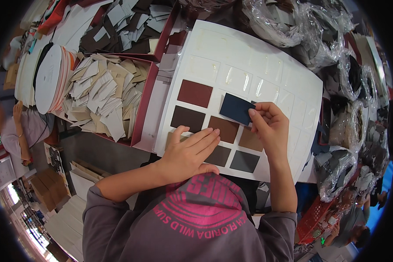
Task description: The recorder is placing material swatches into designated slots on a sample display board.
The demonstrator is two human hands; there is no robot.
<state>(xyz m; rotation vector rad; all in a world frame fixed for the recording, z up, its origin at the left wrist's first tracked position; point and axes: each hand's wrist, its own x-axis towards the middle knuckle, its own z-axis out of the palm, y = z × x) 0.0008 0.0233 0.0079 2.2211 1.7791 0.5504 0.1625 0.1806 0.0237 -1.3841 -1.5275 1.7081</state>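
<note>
A large white sample card (pixel 292 78), marked with a grid of rectangles, lies tilted in front of me. Toward its near left sit a dark red swatch (pixel 194 93), a dark brown swatch (pixel 187 118), a mid-brown swatch (pixel 224 129) and grey swatches (pixel 245 161). Shiny, glue-like patches (pixel 238 78) show in rectangles farther up. Between thumb and fingers, my right hand (pixel 268 126) pinches a navy swatch (pixel 236 109) over the card. My left hand (pixel 192 153) rests flat on the lower swatches, fingers stretched out, covering part of them.
Left of the card stands a dark red box (pixel 150 94) heaped with beige swatches (pixel 102 91); another box behind it holds dark and grey pieces (pixel 122 26). A ribbon reel (pixel 49 78) is farther left. Clear plastic bags (pixel 310 26) and a red crate (pixel 312 222) line the right.
</note>
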